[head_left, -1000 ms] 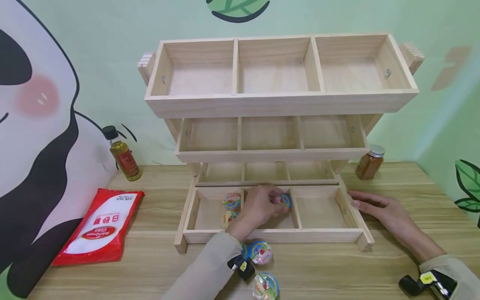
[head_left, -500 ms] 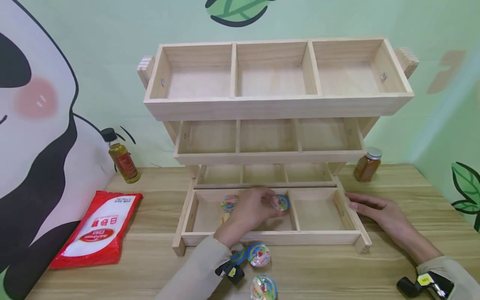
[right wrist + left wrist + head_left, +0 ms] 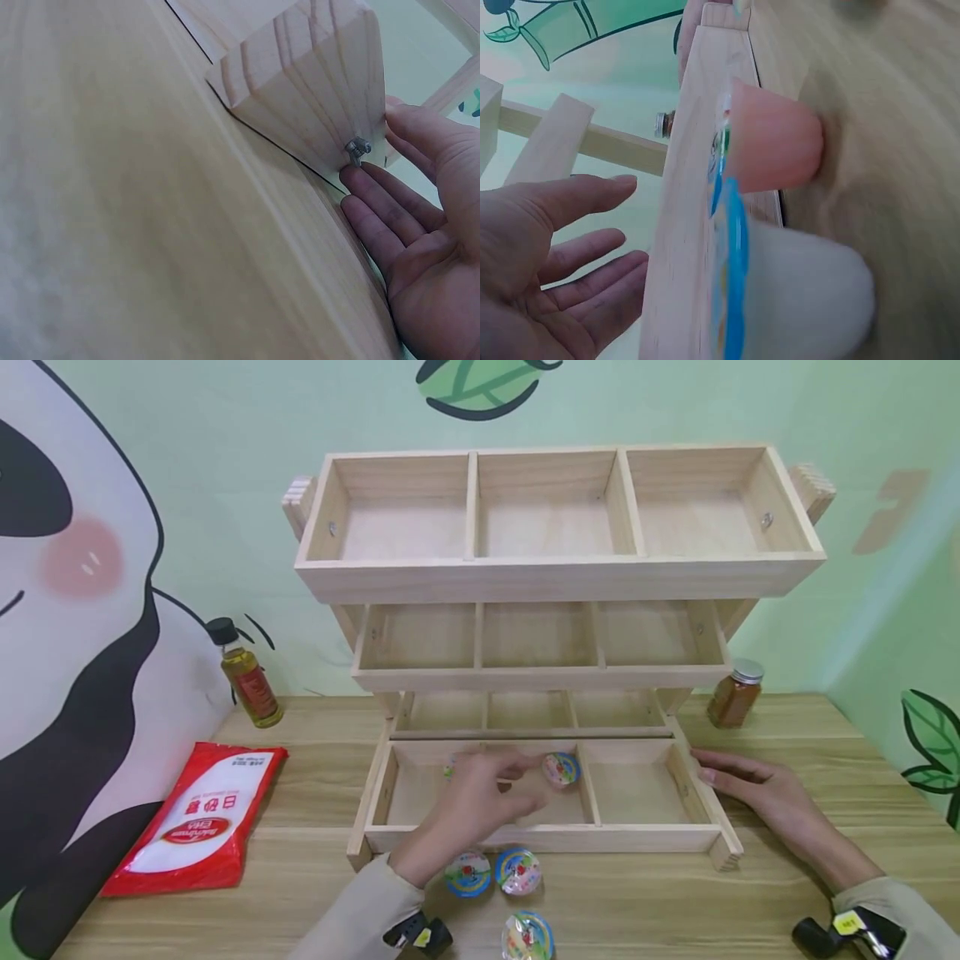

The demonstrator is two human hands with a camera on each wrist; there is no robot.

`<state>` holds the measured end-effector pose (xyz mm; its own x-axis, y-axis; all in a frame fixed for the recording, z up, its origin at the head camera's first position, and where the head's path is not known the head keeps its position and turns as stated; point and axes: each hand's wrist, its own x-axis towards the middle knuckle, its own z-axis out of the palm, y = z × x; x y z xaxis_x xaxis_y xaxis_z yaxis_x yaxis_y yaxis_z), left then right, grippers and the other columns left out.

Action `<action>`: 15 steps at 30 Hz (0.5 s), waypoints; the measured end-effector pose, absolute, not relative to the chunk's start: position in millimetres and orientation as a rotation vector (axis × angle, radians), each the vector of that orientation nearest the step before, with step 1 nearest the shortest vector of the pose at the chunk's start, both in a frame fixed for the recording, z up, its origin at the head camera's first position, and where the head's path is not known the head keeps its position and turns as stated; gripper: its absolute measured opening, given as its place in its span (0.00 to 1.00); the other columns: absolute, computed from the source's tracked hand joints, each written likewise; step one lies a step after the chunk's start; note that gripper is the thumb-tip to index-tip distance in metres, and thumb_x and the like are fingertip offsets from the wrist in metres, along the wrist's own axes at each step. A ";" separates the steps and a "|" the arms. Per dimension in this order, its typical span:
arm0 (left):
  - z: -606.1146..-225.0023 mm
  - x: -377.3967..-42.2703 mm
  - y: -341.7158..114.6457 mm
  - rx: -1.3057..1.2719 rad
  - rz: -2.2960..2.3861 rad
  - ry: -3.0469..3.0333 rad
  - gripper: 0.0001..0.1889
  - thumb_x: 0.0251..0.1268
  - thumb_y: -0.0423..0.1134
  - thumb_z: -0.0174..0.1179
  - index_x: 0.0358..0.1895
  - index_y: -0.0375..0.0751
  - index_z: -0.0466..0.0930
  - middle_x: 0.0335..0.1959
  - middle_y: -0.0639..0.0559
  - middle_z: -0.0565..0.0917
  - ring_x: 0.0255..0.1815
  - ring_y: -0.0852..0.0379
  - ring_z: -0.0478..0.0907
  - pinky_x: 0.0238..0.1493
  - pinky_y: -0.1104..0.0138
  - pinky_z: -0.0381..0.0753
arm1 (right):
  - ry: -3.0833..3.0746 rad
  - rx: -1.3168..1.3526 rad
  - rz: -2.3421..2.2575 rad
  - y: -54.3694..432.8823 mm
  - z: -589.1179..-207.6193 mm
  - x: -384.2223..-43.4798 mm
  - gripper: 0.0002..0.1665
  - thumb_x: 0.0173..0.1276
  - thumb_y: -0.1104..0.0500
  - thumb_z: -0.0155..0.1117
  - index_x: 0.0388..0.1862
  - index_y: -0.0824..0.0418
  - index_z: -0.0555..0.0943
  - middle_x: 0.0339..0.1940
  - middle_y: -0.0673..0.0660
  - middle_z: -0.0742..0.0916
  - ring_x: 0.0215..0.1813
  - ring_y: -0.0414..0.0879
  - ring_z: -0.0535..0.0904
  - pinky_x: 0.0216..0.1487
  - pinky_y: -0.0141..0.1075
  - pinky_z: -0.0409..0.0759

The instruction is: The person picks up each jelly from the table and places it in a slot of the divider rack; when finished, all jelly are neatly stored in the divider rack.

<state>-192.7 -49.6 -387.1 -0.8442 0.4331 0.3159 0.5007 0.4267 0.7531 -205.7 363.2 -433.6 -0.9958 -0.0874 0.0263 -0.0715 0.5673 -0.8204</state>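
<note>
My left hand hovers over the bottom tray of a wooden tiered rack, fingers loosely spread and holding nothing. Just beyond its fingertips, a jelly cup with a blue-rimmed lid sits in the middle compartment. Another jelly cup in the left compartment is mostly hidden behind that hand. In the left wrist view, a pink jelly cup and a white one stand on the table before the tray's front wall. At the rack's right side, my right hand rests its fingertips against the wood.
Three jelly cups, one nearest me, are on the table in front of the rack. Left of it lie a red-and-white bag and an oil bottle. A spice jar stands at right. Upper trays overhang the bottom one.
My left hand has let go of the jelly cup in the middle compartment and drawn back to the left, uncovering a cup on the table. The right hand stays against the rack.
</note>
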 end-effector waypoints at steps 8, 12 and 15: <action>-383.2 -178.7 -70.4 -0.871 -1.471 -2.563 0.19 0.62 0.31 0.77 0.56 0.33 0.88 0.54 0.41 0.89 0.54 0.40 0.87 0.54 0.56 0.88 | 2.774 -0.117 -1.420 363.6 -434.1 -206.9 0.34 0.80 0.38 0.63 0.75 0.56 0.79 0.71 0.51 0.82 0.67 0.29 0.70 0.63 0.33 0.69; -382.7 -171.1 -80.9 -0.877 -1.473 -2.556 0.17 0.60 0.32 0.79 0.52 0.34 0.88 0.50 0.41 0.89 0.52 0.41 0.87 0.52 0.60 0.89 | 2.768 -0.127 -1.440 363.5 -434.2 -206.0 0.33 0.80 0.40 0.64 0.75 0.57 0.79 0.69 0.47 0.83 0.65 0.27 0.70 0.58 0.22 0.69; -382.4 -164.9 -89.6 -0.900 -1.460 -2.556 0.18 0.60 0.33 0.79 0.53 0.34 0.88 0.50 0.40 0.89 0.52 0.43 0.87 0.52 0.63 0.88 | 2.764 -0.128 -1.453 362.8 -433.8 -205.2 0.33 0.80 0.40 0.64 0.75 0.57 0.79 0.69 0.45 0.83 0.65 0.26 0.70 0.57 0.20 0.68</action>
